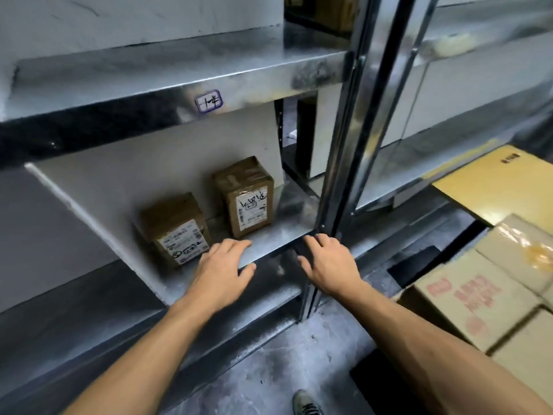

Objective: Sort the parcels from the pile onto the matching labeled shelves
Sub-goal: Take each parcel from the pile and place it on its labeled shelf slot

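Observation:
Two small brown parcels stand on the lower metal shelf (287,223). The left parcel (175,229) shows a white printed label. The right parcel (247,196) stands upright, with black handwriting on its label. My left hand (223,269) hovers with fingers spread at the shelf's front edge, just right of the left parcel and holding nothing. My right hand (327,263) is open too, near the shelf's upright post (344,145). A handwritten label sticker (208,100) sits on the front lip of the shelf above.
Large cardboard boxes (490,295) are stacked at the right, with a yellow flat carton (496,181) behind them. A second shelf unit (449,163) stands to the right of the post. One shoe (306,402) shows on the concrete floor.

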### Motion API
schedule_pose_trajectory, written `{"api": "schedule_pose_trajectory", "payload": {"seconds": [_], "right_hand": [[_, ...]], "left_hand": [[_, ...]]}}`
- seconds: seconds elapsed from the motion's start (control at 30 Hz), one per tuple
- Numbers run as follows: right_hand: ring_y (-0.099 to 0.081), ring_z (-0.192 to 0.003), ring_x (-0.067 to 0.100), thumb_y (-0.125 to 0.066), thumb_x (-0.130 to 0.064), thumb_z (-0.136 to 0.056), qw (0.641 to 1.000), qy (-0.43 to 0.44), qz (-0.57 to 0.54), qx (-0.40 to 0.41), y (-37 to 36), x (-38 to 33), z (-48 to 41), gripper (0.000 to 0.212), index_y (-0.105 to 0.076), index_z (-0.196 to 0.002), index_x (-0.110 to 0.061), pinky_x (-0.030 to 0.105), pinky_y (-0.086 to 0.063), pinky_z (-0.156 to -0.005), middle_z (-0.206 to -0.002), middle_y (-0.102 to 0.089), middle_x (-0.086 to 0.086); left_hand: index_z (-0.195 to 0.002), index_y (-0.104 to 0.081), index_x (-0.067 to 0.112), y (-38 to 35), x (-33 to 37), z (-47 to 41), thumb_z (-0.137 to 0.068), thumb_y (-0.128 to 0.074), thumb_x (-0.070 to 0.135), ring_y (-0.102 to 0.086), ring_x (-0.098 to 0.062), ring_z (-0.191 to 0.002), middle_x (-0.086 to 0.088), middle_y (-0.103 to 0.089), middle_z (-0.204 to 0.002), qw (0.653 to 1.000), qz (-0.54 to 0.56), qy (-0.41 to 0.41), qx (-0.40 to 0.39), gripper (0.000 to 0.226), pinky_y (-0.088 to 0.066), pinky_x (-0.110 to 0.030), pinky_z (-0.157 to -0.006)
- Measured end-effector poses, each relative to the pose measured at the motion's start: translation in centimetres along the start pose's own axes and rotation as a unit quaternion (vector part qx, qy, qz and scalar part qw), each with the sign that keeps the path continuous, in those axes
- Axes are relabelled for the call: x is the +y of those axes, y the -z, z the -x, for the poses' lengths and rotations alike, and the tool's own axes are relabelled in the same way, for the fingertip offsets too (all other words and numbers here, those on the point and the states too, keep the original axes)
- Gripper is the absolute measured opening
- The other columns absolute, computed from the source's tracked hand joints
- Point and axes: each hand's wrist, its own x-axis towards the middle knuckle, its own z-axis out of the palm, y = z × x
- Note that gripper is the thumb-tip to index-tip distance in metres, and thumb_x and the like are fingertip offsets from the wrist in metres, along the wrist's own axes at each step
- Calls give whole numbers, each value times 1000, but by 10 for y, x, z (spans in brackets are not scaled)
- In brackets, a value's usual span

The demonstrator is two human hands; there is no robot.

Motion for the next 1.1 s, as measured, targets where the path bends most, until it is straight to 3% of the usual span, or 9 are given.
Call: {"api": "schedule_pose_trajectory", "payload": {"seconds": [0.2, 0.5, 0.63, 0.87, 1.1], "right_hand": [[-52, -122, 30, -44, -53, -96, 997, -39, 69, 11, 14, 4, 75, 49, -51, -131, -20, 42, -45, -100, -126, -56, 6], [-62, -103, 33, -39, -55, -92, 970, -193, 129, 76, 55, 28, 192, 47, -60, -117, -21, 41, -49, -84, -115, -63, 8], [-63, -102, 33, -50, -54, -89, 946, -281, 138, 88, 66, 47, 254, 45, -62, -117, -21, 41, -50, -82, -114, -65, 7], [-50, -123, 27, -43, -55, -97, 911, -392, 101, 86, 65, 92, 339, 46, -50, -131, -25, 41, -49, -92, -134, -52, 5], [-42, -131, 31, -52, -54, -97, 905, -405, -52, 114, 46, 124, 353, 49, -46, -139, -30, 39, -42, -104, -146, -38, 8]], "left_hand": [[-138, -43, 29, -9, 30, 11, -94, -48, 46, -45, -21, -121, 5, -50, -135, 995, -9, -100, -19, 48, -37, -38, -100], [-138, -46, 27, -21, 121, 26, -93, -52, 44, -46, -21, -121, 4, -50, -133, 957, 10, -286, -44, 48, -37, -38, -101], [-134, -50, 26, -32, 175, 39, -91, -55, 42, -48, -21, -116, 6, -53, -128, 930, 35, -361, -52, 46, -39, -39, -97], [-133, -50, 27, -58, 261, 72, -90, -54, 43, -49, -22, -113, 5, -53, -129, 892, 30, -447, -65, 46, -43, -41, -94], [-134, -49, 27, -86, 301, 97, -90, -51, 46, -48, -21, -114, 4, -52, -129, 899, 15, -431, -80, 47, -42, -40, -93]]}}
